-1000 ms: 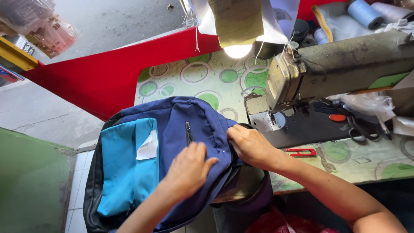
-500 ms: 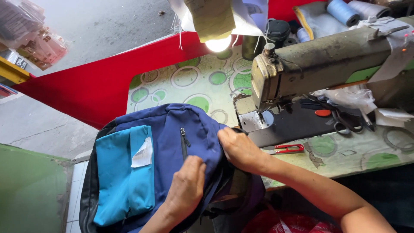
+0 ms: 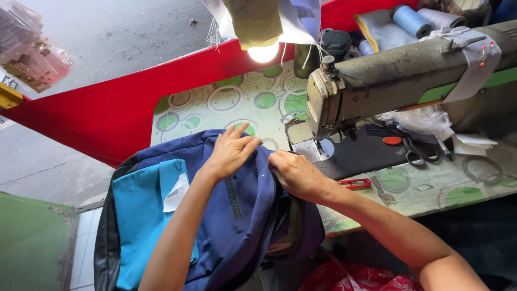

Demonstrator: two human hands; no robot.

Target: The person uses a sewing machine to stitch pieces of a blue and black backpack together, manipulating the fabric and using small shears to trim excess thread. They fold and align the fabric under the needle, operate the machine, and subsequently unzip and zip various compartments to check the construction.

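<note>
The blue backpack lies half on the table, half off its near edge; the left hand presses flat and open on its top; the right hand pinches the fabric edge, lining it up beside the sewing machine; sliding that seam under the needle looks due.
</note>
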